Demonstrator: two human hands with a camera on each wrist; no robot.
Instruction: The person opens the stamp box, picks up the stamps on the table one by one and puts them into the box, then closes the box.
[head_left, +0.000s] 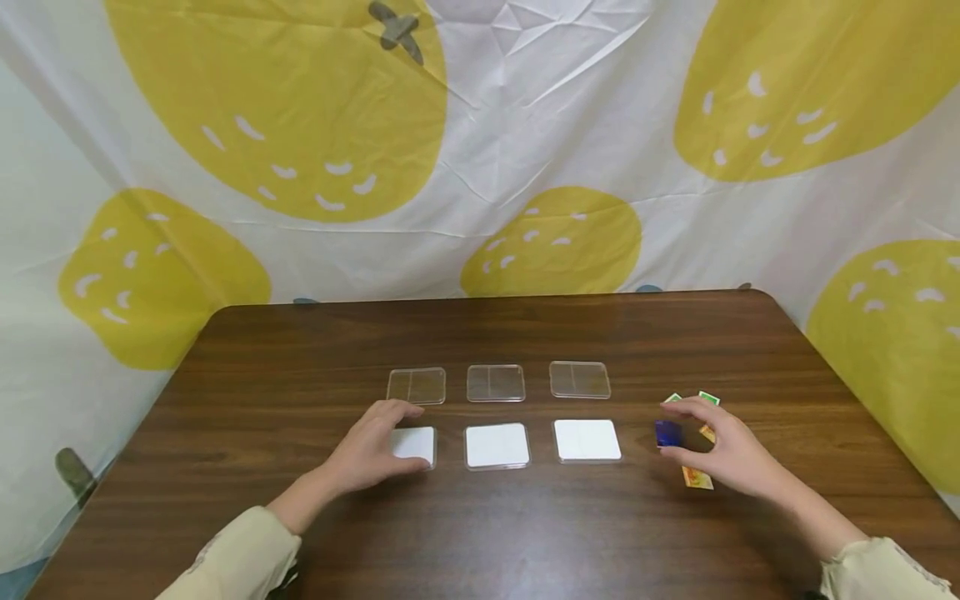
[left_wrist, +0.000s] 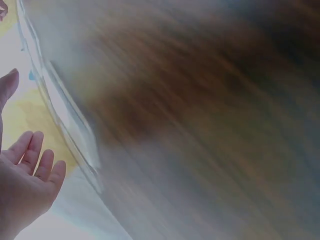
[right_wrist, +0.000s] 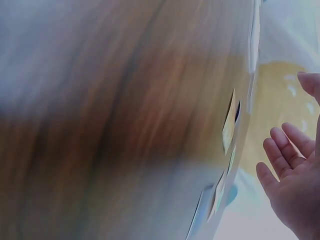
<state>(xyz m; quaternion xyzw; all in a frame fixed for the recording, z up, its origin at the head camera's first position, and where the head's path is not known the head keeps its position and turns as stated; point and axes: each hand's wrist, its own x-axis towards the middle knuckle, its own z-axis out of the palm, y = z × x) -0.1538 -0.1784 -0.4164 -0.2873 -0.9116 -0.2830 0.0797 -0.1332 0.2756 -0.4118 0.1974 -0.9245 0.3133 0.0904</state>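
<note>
My left hand (head_left: 367,450) is spread around the leftmost white rectangle in a clear case (head_left: 415,446), thumb near its front edge and covering its left part. Two more such white rectangles, a middle one (head_left: 497,446) and a right one (head_left: 587,440), lie in the same row. Over at the right, my right hand (head_left: 731,454) hovers with thumb and fingers apart beside a dark blue piece (head_left: 667,433). Small orange-yellow paper pieces (head_left: 698,477) and green-edged ones (head_left: 708,398) lie around and partly under that hand. Both wrist views show fingers extended, holding nothing.
Three clear plastic lids, a left (head_left: 416,386), a middle (head_left: 496,383) and a right one (head_left: 580,380), lie in a row behind the white rectangles. The brown wooden table (head_left: 495,533) meets a hanging lemon-print cloth (head_left: 510,167) at the back.
</note>
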